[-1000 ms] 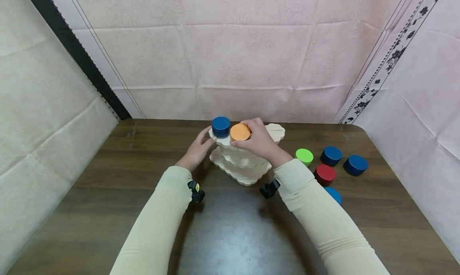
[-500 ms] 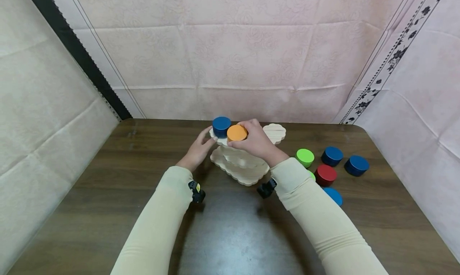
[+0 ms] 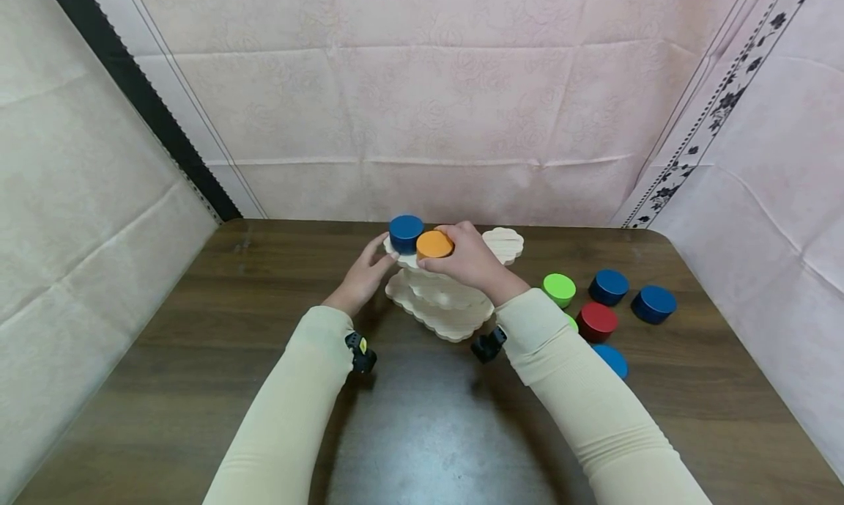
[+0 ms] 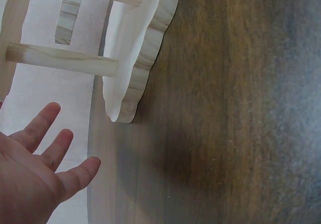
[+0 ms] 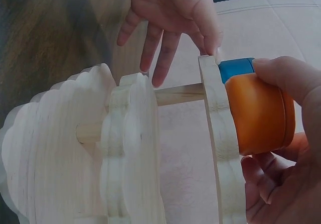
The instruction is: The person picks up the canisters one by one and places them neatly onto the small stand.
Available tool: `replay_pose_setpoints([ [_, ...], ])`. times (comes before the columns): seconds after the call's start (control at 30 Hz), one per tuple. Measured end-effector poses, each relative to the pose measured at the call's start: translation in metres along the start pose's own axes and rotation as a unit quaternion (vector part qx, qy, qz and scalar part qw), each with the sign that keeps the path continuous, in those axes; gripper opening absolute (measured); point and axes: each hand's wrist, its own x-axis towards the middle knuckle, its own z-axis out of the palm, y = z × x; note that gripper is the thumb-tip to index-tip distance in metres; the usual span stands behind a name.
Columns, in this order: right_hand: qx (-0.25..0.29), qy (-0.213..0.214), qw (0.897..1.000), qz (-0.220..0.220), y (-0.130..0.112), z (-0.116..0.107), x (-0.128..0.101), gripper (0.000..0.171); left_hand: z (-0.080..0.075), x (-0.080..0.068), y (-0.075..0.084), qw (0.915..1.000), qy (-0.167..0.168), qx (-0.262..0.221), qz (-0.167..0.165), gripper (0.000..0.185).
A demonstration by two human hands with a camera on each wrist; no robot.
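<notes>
A pale wooden tiered stand (image 3: 448, 307) stands mid-table at the back. A blue cylinder (image 3: 405, 232) sits on the left of its top tier (image 5: 213, 133). My right hand (image 3: 461, 259) grips an orange cylinder (image 3: 434, 244) and holds it against the top tier beside the blue one (image 5: 235, 67); thumb and fingers curl round the orange cylinder (image 5: 258, 114). My left hand (image 3: 365, 274) is at the stand's left side, fingers straight, thumb touching the top tier's edge. In the left wrist view the left hand (image 4: 35, 169) is spread beside the base (image 4: 135, 58).
To the right of the stand lie a green cylinder (image 3: 559, 288), two blue cylinders (image 3: 608, 285) (image 3: 653, 303), a red one (image 3: 596, 320) and another blue one (image 3: 613, 360) half hidden by my right sleeve. Pink cloth walls close in the dark wooden table (image 3: 198, 329).
My right hand has shifted the orange cylinder slightly left, closer to the blue one on the top tier. The left hand has stayed put.
</notes>
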Motion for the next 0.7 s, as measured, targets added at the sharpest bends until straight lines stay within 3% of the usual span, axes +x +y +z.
replay_pose_setpoints([
  [0.33, -0.065, 0.023, 0.998, -0.013, 0.000, -0.001, -0.007, 0.083, 0.000, -0.001, -0.001, 1.0000, -0.003, 0.001, -0.005, 0.067],
  [0.7, -0.162, 0.064, 0.982, -0.072, 0.001, -0.013, -0.032, 0.083, 0.000, 0.000, 0.000, 0.9999, -0.002, -0.010, -0.005, 0.065],
])
